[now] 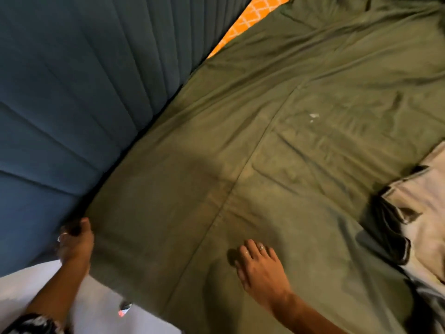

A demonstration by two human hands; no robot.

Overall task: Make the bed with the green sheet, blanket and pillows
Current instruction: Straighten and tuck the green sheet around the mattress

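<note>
One green sheet [277,153] covers the bed against one blue headboard [72,92]. Left hand [75,239] seems to pinch the sheet's corner, blurred. Right hand [260,266] lies flat, released, on the sheet. One grey blanket [419,213] sits at right.
</note>
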